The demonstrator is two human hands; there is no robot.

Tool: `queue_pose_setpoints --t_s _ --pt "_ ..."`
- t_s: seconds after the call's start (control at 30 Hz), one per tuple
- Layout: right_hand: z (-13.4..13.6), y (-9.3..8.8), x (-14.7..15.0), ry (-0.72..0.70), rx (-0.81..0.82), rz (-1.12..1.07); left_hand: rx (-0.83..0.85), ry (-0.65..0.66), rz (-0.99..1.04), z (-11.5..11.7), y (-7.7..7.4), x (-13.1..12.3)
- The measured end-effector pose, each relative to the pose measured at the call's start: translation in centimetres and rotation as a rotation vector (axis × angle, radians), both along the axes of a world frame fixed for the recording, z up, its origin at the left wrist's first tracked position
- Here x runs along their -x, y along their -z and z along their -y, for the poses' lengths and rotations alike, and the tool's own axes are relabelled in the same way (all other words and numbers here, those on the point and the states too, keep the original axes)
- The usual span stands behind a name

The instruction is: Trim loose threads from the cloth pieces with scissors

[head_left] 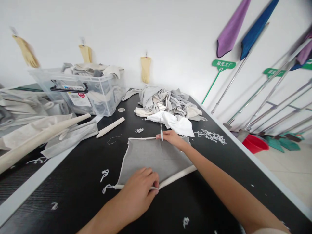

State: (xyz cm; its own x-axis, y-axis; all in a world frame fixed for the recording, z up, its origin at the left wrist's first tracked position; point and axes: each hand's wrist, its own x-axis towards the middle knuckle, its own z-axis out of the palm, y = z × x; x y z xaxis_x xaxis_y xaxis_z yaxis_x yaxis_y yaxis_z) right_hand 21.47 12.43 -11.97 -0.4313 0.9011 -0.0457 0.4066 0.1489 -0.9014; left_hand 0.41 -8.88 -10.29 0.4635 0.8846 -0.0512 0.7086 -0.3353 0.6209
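Observation:
A grey cloth (148, 156) with pale hemmed edges lies spread on the black table (80, 201). My left hand (142, 185) pinches its near hem, the fingers pressed together around the edge. My right hand (172, 138) is at the cloth's far edge, closed on a small tool with a white handle (161, 134) and a thin metal tip pointing up and away. A drawstring end (108, 187) sticks out at the near left corner of the cloth. Just beyond the right hand lies a white cloth (174, 122).
Crumpled grey cloths (168, 99) are heaped at the back. A clear plastic box (97, 94) of fabric stands back left, beside a fabric roll (110, 127) and more fabric (29, 107). Thread scraps (212, 136) lie right. A red basin (254, 143) and mop poles are beyond the table.

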Motion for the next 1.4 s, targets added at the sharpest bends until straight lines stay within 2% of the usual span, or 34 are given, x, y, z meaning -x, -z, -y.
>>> queue_pose_setpoints --t_s 0.17,0.33,0.43,0.53,0.67,0.8,0.93,1.1,1.23,1.4 --pt "-0.8 0.3 0.2 0.007 0.005 -0.051 0.045 -0.030 0.037 1.3 0.8 -0.5" --pt "-1.8 1.0 0.5 0.025 0.074 -0.130 0.073 -0.093 -0.052 2.6 0.9 -0.6" --pt "-2.3 1.4 0.6 0.047 0.095 -0.164 0.070 -0.061 -0.092 3.3 0.5 0.1" --pt "-2.5 1.6 0.6 0.077 0.094 -0.169 0.038 -0.083 -0.113 3.9 0.5 1.7" --pt "-2.3 1.6 0.6 0.106 0.100 -0.187 -0.045 -0.236 -0.132 4.5 1.1 4.9" --pt "-1.9 1.7 0.6 0.121 0.096 -0.199 -0.099 -0.433 -0.244 5.1 1.5 8.1" --pt "-1.7 2.0 0.7 0.127 0.084 -0.195 -0.063 -0.583 -0.288 5.8 2.1 10.4" --pt "-1.6 2.0 0.8 0.149 0.053 -0.167 0.017 -0.536 -0.111 6.6 2.7 11.8" --pt "-1.4 1.8 1.0 0.161 0.032 -0.137 0.071 -0.492 -0.108 6.4 2.1 12.0" --pt "-1.0 1.7 1.0 0.158 0.021 -0.112 -0.110 -0.504 -0.140 5.8 1.4 12.6"
